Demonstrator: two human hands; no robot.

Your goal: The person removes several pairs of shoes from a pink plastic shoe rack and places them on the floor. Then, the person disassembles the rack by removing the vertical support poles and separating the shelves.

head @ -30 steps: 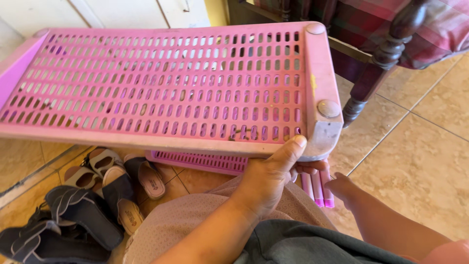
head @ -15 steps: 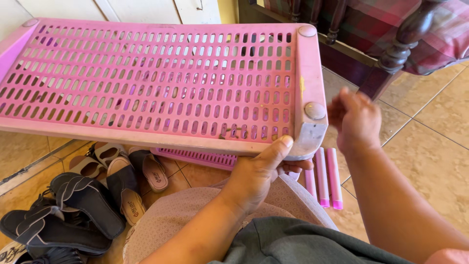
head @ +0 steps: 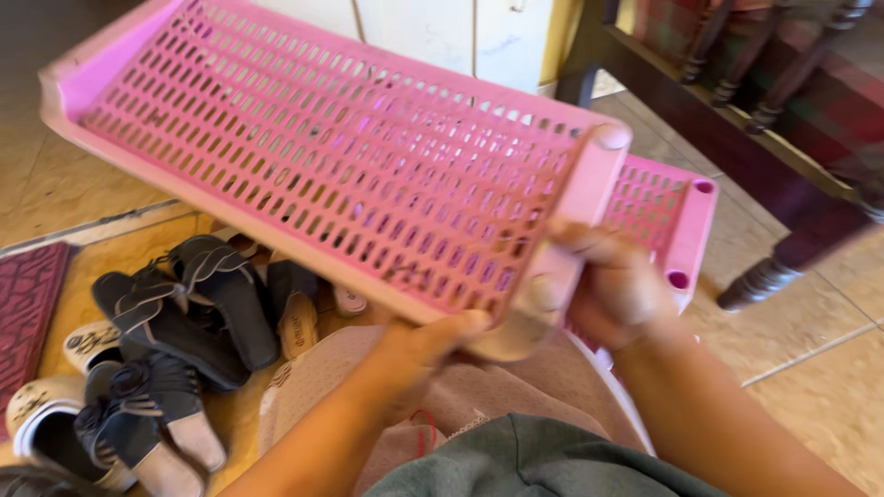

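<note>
Slotted pink plastic rack shelf [head: 331, 175], long axis upper-left to lower-right, near end clasped by left hand [head: 433, 345] and right hand [head: 612, 285], fingers curled round it.

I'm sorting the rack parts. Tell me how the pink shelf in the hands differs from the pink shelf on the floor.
The held shelf is lifted and tilted, gripped at its near end by the left hand and right hand; the floor shelf lies flat, untouched. The held shelf shows fully; the floor shelf is mostly hidden behind it. Both are pink slotted plastic.
</note>
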